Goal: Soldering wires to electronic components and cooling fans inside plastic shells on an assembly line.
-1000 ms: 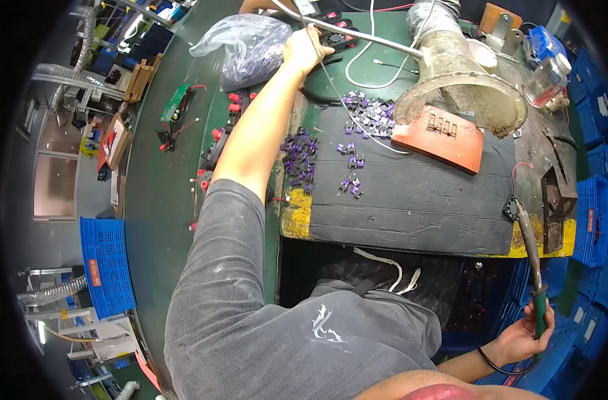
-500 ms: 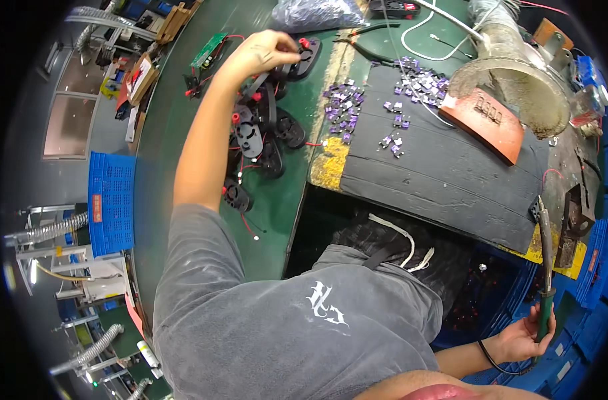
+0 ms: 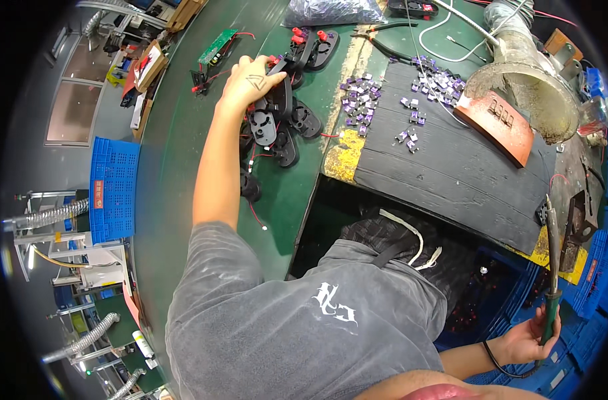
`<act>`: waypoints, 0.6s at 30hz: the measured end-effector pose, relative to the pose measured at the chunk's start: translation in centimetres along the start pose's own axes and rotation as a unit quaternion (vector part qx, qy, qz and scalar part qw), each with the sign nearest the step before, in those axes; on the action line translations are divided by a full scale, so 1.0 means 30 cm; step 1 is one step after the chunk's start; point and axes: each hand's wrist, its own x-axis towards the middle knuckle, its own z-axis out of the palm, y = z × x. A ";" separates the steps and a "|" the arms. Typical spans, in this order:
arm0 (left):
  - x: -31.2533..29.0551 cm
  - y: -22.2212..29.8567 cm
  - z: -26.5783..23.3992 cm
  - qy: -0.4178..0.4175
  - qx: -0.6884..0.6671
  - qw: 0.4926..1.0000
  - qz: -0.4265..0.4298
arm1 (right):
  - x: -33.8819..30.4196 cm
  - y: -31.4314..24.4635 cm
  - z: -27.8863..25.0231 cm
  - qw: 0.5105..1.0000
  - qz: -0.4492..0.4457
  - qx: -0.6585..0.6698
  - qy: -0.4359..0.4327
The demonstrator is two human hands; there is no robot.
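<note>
The green bench [image 3: 184, 167] is shown curving along the left of the view, with a black rubber mat [image 3: 450, 167] laid over its right part. At the mat's far right corner a large funnel-shaped metal hood [image 3: 530, 87] is seen, and an orange-red block [image 3: 494, 120] lies just beside its mouth. A blue crate [image 3: 114, 190] stands off the bench's left edge. A clear bag of purple parts [image 3: 330, 10] rests at the far edge.

A pile of black plastic shells with red wires [image 3: 277, 123] is spread on the green surface, just left of the mat's left edge. The left hand [image 3: 247, 80] is laid over the far end of this pile, its fingers curled onto one black shell; the grip looks closed, though the fingertips are partly hidden. Two further shells [image 3: 314, 47] lie apart, nearer the far edge. A green circuit board [image 3: 217, 47] is placed near the bench's left edge.

The right hand [image 3: 527, 337] is held low, off the near right corner, closed around the green handle of a long thin tool [image 3: 552, 267] pointing upward.

Small purple components [image 3: 384, 93] are scattered over the mat's far left corner. By judgement the work is early: a shell is only being picked up, many shells and purple parts remain loose, and none is seen joined.
</note>
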 end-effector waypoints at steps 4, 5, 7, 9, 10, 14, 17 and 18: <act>0.072 -0.068 -0.018 -0.170 -0.193 0.966 0.033 | -0.027 -0.009 -0.016 1.000 -0.002 -0.003 0.013; 0.071 -0.072 -0.007 -0.116 -0.158 0.978 0.070 | -0.037 -0.012 -0.017 1.000 -0.004 -0.002 0.014; 0.053 -0.061 -0.034 -0.105 -0.177 0.978 0.030 | -0.060 -0.014 -0.014 0.999 -0.017 -0.018 0.042; 0.066 -0.118 0.003 -0.010 -0.240 0.971 0.010 | -0.063 -0.014 -0.040 0.999 -0.018 -0.011 0.031; 0.069 -0.124 -0.022 0.015 -0.236 0.972 0.009 | -0.074 -0.026 -0.040 1.000 -0.017 -0.009 0.021; 0.049 -0.143 -0.092 0.042 -0.440 0.894 -0.078 | -0.119 -0.059 -0.048 0.998 -0.036 -0.026 0.047; 0.007 -0.110 -0.156 0.008 -0.540 0.840 -0.055 | -0.141 -0.070 -0.103 0.998 -0.042 -0.013 0.048; -0.014 -0.063 -0.195 -0.010 -0.600 0.800 -0.027 | -0.154 -0.077 -0.107 0.998 -0.041 -0.006 0.052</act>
